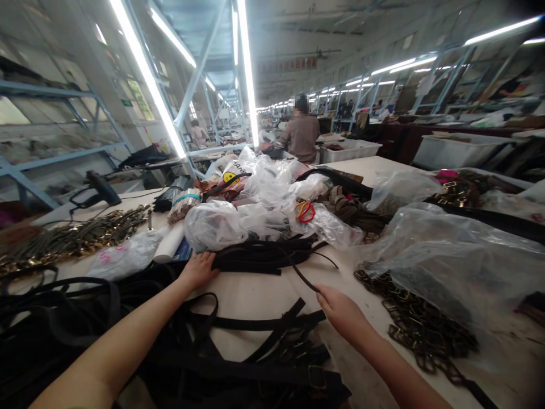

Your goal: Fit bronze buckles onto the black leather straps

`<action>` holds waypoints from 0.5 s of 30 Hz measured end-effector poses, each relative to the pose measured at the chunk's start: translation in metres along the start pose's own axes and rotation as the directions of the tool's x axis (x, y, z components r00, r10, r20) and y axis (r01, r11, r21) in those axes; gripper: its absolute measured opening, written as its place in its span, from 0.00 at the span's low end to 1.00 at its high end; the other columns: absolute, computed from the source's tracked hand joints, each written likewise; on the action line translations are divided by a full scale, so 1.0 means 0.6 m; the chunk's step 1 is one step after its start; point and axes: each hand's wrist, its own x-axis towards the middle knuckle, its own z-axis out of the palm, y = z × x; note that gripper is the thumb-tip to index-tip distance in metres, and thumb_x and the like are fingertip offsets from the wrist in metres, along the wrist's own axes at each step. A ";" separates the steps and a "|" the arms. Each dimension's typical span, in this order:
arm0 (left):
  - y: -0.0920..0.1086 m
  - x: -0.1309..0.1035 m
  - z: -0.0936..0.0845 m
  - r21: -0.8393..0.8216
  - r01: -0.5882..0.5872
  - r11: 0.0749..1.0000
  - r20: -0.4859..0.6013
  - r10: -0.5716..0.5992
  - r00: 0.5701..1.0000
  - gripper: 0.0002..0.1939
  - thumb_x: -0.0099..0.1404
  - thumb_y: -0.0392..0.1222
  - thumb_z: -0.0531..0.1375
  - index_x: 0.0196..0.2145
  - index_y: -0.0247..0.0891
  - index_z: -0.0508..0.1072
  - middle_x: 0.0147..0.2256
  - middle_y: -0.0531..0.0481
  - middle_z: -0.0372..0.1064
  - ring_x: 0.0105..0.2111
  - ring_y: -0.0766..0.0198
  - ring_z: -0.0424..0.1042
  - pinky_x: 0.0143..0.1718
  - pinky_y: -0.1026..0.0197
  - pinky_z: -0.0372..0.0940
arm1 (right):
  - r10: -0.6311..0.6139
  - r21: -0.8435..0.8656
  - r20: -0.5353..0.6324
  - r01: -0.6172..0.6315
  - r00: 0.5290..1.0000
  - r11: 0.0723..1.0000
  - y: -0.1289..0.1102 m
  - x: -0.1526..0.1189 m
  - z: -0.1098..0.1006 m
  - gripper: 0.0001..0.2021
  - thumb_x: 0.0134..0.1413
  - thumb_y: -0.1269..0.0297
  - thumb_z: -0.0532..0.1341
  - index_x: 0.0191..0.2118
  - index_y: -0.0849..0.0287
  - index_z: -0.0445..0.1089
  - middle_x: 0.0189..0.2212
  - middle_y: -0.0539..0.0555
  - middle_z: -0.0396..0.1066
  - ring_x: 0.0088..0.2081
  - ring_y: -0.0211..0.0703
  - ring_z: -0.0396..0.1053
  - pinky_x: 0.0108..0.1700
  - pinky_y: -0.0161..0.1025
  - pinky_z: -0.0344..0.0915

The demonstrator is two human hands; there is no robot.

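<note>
My left hand (199,274) is closed over the left end of a bundle of flat black straps (251,258) lying on the table. My right hand (338,304) pinches the end of one thin black strap (300,272), which slants up and left to the bundle. Nearer to me lies a tangled heap of black straps (238,372), some with metal buckles. A loose strap (255,324) curves across the white tabletop (251,287) between my arms.
Clear plastic bags (264,187) pile up behind the bundle, with red-handled scissors (305,212) on them. To the right, a plastic bag (447,250) partly covers metal buckles (426,324). Clasped straps (80,238) lie at left. Farther back, a person (301,133) faces away.
</note>
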 end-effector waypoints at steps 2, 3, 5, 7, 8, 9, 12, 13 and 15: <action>0.018 -0.012 -0.003 0.014 -0.011 1.000 -0.053 0.012 0.999 0.24 0.57 0.44 0.53 0.51 0.30 0.60 0.46 0.35 0.62 0.46 0.48 0.61 0.45 0.50 0.54 | -0.054 -0.047 0.001 0.054 0.999 0.997 -0.016 0.016 0.005 0.18 0.55 0.66 0.45 0.47 0.61 0.64 0.43 0.59 0.68 0.43 0.45 0.65 0.44 0.37 0.58; 0.033 -0.019 -0.006 0.016 -0.049 0.999 -0.098 0.050 0.994 0.24 0.58 0.41 0.53 0.51 0.31 0.59 0.48 0.35 0.60 0.48 0.48 0.60 0.47 0.50 0.53 | -0.082 -0.080 0.001 0.082 0.997 0.993 -0.026 0.026 0.010 0.17 0.54 0.67 0.45 0.46 0.61 0.65 0.41 0.59 0.69 0.42 0.45 0.66 0.43 0.37 0.58; 0.076 -0.028 -0.009 0.015 -0.233 0.972 -0.204 0.231 0.951 0.20 0.59 0.37 0.52 0.50 0.36 0.60 0.50 0.39 0.59 0.49 0.52 0.58 0.49 0.52 0.51 | -0.134 -0.166 0.015 0.134 0.991 0.977 -0.048 0.045 0.024 0.15 0.54 0.69 0.46 0.41 0.62 0.67 0.37 0.58 0.70 0.40 0.45 0.66 0.41 0.37 0.58; 0.125 -0.028 -0.011 0.016 -0.428 0.904 -0.185 0.424 0.887 0.16 0.61 0.34 0.50 0.47 0.41 0.64 0.47 0.45 0.62 0.45 0.57 0.62 0.46 0.56 0.55 | -0.185 -0.255 0.063 0.195 0.981 0.947 -0.067 0.058 0.042 0.13 0.53 0.70 0.47 0.36 0.62 0.68 0.34 0.59 0.71 0.38 0.47 0.67 0.38 0.37 0.59; 0.147 -0.024 -0.011 0.017 -0.463 0.886 -0.148 0.460 0.875 0.16 0.61 0.34 0.50 0.46 0.41 0.64 0.45 0.46 0.63 0.42 0.59 0.63 0.43 0.58 0.57 | -0.208 -0.287 0.101 0.229 0.973 0.930 -0.074 0.061 0.051 0.12 0.52 0.71 0.48 0.34 0.62 0.68 0.33 0.59 0.71 0.37 0.47 0.68 0.37 0.37 0.59; 0.167 -0.018 -0.010 0.020 -0.453 0.892 -0.120 0.452 0.884 0.15 0.60 0.33 0.49 0.45 0.40 0.64 0.42 0.45 0.64 0.40 0.59 0.64 0.40 0.59 0.59 | -0.220 -0.305 0.134 0.251 0.966 0.918 -0.077 0.059 0.058 0.11 0.52 0.72 0.48 0.34 0.62 0.68 0.32 0.59 0.71 0.36 0.47 0.68 0.36 0.37 0.59; 0.204 0.004 -0.008 0.014 -0.411 0.911 -0.080 0.411 0.908 0.12 0.58 0.30 0.50 0.38 0.35 0.68 0.34 0.44 0.66 0.34 0.59 0.66 0.33 0.60 0.60 | -0.206 -0.333 0.186 0.259 0.961 0.907 -0.074 0.036 0.069 0.10 0.50 0.73 0.50 0.34 0.62 0.68 0.30 0.58 0.72 0.33 0.46 0.69 0.34 0.36 0.59; 0.209 0.010 -0.008 0.004 -0.428 0.904 -0.080 0.427 0.901 0.11 0.57 0.28 0.50 0.34 0.34 0.69 0.31 0.44 0.66 0.32 0.59 0.66 0.32 0.60 0.60 | -0.194 -0.342 0.192 0.250 0.962 0.906 -0.069 0.025 0.069 0.10 0.50 0.73 0.50 0.35 0.61 0.68 0.29 0.57 0.72 0.32 0.45 0.69 0.33 0.36 0.59; 0.213 0.019 -0.008 -0.012 -0.460 0.888 -0.083 0.457 0.886 0.11 0.56 0.27 0.50 0.32 0.34 0.69 0.29 0.45 0.65 0.29 0.59 0.66 0.30 0.59 0.60 | -0.169 -0.356 0.189 0.227 0.967 0.906 -0.062 0.006 0.065 0.10 0.53 0.69 0.50 0.36 0.59 0.67 0.27 0.55 0.73 0.30 0.45 0.70 0.31 0.36 0.59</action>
